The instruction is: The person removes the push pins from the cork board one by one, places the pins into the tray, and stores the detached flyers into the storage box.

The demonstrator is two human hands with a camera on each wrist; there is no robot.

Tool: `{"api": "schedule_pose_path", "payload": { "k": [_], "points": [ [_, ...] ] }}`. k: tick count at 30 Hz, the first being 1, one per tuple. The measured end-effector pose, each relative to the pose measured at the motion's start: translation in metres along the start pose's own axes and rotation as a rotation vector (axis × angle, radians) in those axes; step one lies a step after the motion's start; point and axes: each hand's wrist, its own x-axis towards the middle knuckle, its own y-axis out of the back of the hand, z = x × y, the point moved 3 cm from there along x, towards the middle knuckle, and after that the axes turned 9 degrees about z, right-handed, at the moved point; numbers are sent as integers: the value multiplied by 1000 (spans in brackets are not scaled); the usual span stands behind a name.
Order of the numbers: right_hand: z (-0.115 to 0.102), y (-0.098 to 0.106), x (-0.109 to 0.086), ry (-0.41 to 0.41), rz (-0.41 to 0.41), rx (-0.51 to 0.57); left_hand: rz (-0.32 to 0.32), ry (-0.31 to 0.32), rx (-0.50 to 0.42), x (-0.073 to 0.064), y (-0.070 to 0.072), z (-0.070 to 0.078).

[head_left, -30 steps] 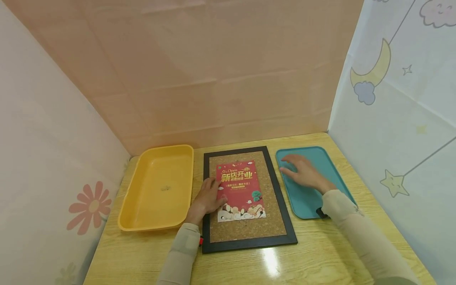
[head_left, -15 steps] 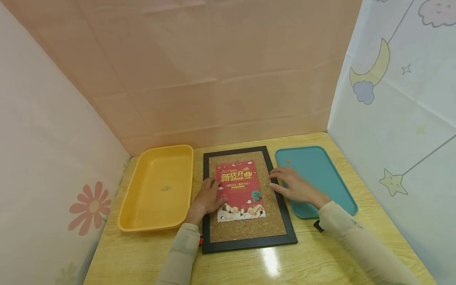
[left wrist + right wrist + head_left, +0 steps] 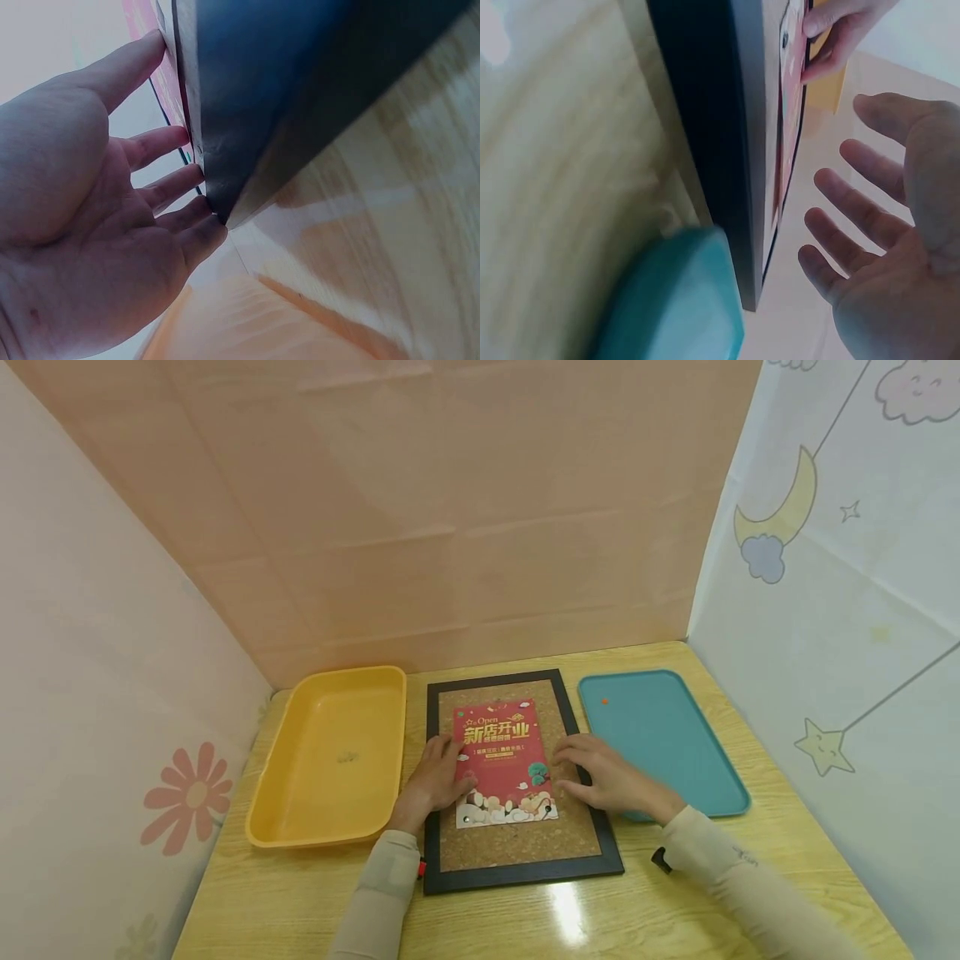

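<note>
A red poster [image 3: 501, 768] with gold lettering lies on a black-framed cork board [image 3: 517, 852]. Dark pushpins [image 3: 548, 809] show at the poster's lower corners. My left hand [image 3: 431, 783] rests along the poster's left edge. In the left wrist view its relaxed fingers [image 3: 166, 184] touch the board by its dark frame edge [image 3: 247, 90]. Over the board's right side, beside the poster's right edge, hovers my right hand [image 3: 611, 775]. The right wrist view shows its fingers [image 3: 847, 184] loosely bent and spread, apart from the board, holding nothing visible.
A yellow tray [image 3: 258, 802] stands left of the board. To the right lies a teal tray [image 3: 675, 735] with a small orange pin-like piece [image 3: 606, 701] near its far left corner. Fabric walls enclose the wooden table [image 3: 495, 927] at the back and sides.
My right hand has moved left from over the teal tray to the board's right side, uncovering the small orange piece. The left hand has stayed on the poster's edge.
</note>
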Motion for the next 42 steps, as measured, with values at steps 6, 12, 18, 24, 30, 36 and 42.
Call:
{"api": "schedule_pose_path", "payload": {
  "k": [6,12,18,24,30,36,42],
  "points": [
    [-6,-13,-7,32,-17,33,-19,4,11,1,-2,-1],
    [-15,-19,-8,63,-19,66,-4,6,3,2,-5,-5],
    [-22,-23,-10,88,-14,50,-3,10,-13,3,-9,-9],
    [-22,-30,-11,73,-50,34,1,8,-10,4,-11,-11],
    [-21,-33,-11,66,-54,6,-1,10,-9,3,-9,-9],
    [-20,-34,-12,92,-31,-20,-10,5,0,4,-8,-9],
    [-21,-35,-11,95,-49,-30,2,5,-18,7,-14,-14]
  ]
}}
